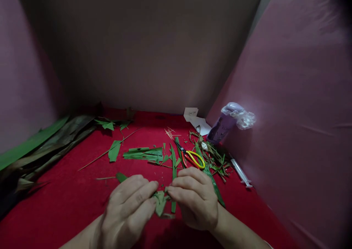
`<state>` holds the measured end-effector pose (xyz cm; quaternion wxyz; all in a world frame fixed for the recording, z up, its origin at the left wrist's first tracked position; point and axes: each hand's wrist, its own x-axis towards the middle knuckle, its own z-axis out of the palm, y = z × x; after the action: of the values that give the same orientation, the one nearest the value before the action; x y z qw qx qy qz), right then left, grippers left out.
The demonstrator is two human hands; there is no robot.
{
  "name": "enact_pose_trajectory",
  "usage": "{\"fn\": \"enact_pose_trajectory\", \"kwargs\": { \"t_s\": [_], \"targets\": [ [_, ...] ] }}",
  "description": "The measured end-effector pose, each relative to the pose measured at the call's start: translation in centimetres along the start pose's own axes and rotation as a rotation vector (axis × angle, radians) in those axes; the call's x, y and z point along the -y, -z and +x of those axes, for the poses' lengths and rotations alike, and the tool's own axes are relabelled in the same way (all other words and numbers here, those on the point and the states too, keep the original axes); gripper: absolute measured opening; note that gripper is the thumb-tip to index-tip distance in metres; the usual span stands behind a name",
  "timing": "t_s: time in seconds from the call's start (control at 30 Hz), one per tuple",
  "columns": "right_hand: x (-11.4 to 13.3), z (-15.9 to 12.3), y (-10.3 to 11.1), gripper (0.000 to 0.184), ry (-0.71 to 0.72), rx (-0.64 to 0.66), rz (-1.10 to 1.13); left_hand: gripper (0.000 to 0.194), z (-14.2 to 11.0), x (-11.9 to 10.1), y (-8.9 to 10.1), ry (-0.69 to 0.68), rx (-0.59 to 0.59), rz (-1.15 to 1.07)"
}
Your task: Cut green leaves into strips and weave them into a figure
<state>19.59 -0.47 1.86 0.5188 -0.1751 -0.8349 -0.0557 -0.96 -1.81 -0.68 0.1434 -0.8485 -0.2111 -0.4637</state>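
Observation:
Between my hands, low in the middle of the head view, is a small folded piece of green leaf (160, 203). My left hand (129, 208) pinches its left side, fingers closed. The fingers of my right hand (194, 199) are closed on its right side. A thin pale strip pokes out below the piece; what it is I cannot make out. Just beyond my right hand lie scissors (191, 156) with one yellow and one red handle. A narrow green leaf strip (173, 175) runs beside the right fingertips.
Cut leaf pieces (143, 153), thin sticks (169, 132) and a heap of trimmings (217, 159) lie on the red cloth (68, 205). Long leaves (55, 142) fill the left. A purple, plastic-wrapped container (222, 126), a syringe (240, 173) and white paper (200, 125) are at right.

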Motion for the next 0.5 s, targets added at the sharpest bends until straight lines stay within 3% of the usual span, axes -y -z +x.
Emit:
{"fn": "enact_pose_trajectory", "kwargs": {
  "t_s": [0.2,0.5],
  "targets": [
    [0.54,-0.03,0.43,0.017,0.023,-0.028,-0.066,0.031,0.47,-0.87,0.26,0.011,-0.076,0.026],
    [0.65,-0.15,0.38,0.015,0.022,-0.019,-0.093,0.022,-0.14,-0.5,0.81,-0.002,0.01,-0.015]
  ]
}}
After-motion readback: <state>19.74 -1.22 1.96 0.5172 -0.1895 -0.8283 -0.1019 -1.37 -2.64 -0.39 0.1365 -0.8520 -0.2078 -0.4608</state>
